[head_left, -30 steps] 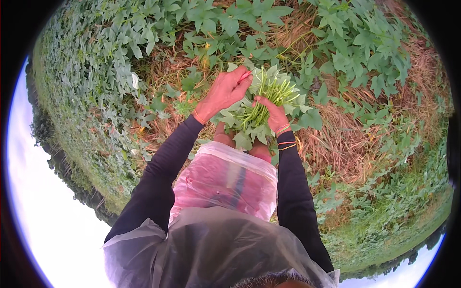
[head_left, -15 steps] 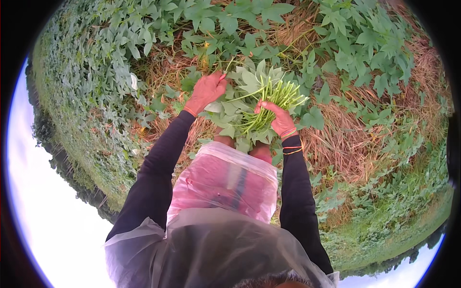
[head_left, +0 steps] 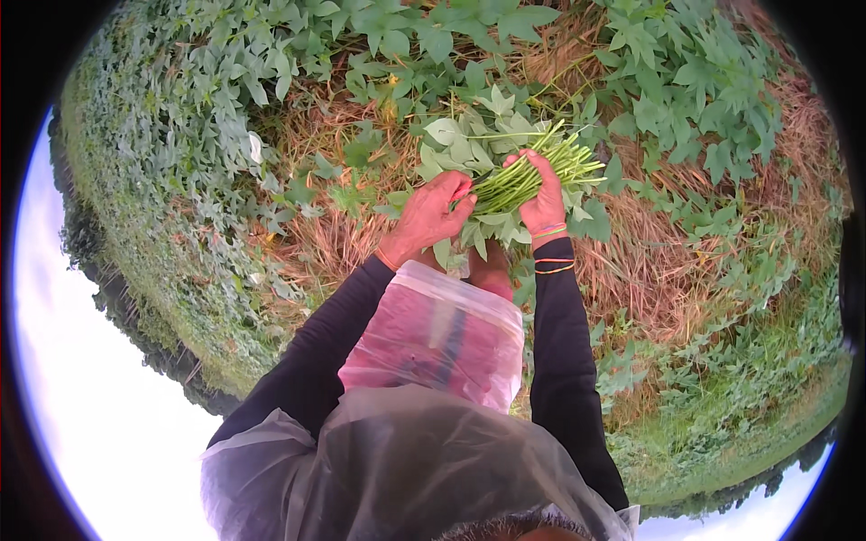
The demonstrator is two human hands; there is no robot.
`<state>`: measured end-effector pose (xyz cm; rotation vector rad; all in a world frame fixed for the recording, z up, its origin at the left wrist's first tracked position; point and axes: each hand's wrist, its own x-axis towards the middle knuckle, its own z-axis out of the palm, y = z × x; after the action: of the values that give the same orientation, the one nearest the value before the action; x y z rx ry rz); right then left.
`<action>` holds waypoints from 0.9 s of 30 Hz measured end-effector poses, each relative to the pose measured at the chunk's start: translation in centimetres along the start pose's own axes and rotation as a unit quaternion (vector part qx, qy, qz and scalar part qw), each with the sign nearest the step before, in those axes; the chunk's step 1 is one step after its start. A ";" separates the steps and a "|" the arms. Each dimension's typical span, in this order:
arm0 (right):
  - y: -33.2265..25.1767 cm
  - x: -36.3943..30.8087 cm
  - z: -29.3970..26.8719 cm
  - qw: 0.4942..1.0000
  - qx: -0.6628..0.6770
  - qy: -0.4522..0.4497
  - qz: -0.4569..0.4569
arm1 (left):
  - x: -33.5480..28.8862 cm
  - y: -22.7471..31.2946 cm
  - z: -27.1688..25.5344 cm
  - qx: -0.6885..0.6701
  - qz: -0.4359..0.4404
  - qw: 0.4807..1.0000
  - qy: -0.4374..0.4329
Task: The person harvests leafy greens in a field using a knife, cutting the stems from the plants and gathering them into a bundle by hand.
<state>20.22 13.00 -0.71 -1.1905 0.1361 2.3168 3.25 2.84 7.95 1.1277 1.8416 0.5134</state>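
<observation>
My right hand (head_left: 542, 197) grips a bunch of green leafy vines (head_left: 519, 178) around its stems, whose cut ends fan out to the right and whose leaves (head_left: 469, 140) spread to the left. At the stems' left side, the fingers of my left hand (head_left: 431, 215) pinch them just beside the right hand. Both arms wear dark long sleeves, and coloured bands circle my right wrist (head_left: 552, 250). The bunch is held above dry straw, in front of my body.
Leafy green vine plants (head_left: 388, 36) cover the ground ahead and to both sides. Dry brown straw (head_left: 649, 261) lies between them. A clear plastic raincoat (head_left: 397, 469) and a pink plastic cover (head_left: 442, 334) hang below my arms. One bare foot (head_left: 492, 270) shows under the bunch.
My left hand was out at the plants to the left half a second ago; it has come back to the bunch. The bunch now sits higher and farther right.
</observation>
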 end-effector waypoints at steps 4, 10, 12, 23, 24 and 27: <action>-0.1 0.3 0.2 1.000 0.022 -0.003 -0.002 | 0.2 -1.7 0.1 0.083 -0.020 0.996 -0.017; -1.4 0.4 0.2 0.999 0.034 -0.018 0.016 | 1.5 -3.6 -1.8 0.019 0.035 0.986 -0.164; -1.6 0.6 0.0 0.999 0.031 -0.031 0.014 | 1.7 -2.7 -1.8 0.023 0.037 0.983 -0.179; -2.9 0.5 0.2 0.995 -0.072 -0.015 0.061 | 4.7 -2.1 -5.2 0.230 0.135 0.946 -0.184; -2.9 0.5 0.1 0.994 -0.089 -0.023 0.057 | 5.0 -1.9 -5.4 0.249 0.133 0.938 -0.202; -2.9 0.3 -0.1 0.995 -0.082 -0.014 0.060 | 5.3 -0.9 -5.8 0.284 0.135 0.929 -0.195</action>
<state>21.62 15.57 -0.59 -1.2596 0.0090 2.4890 -3.12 7.46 7.82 1.7436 1.5193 -0.1194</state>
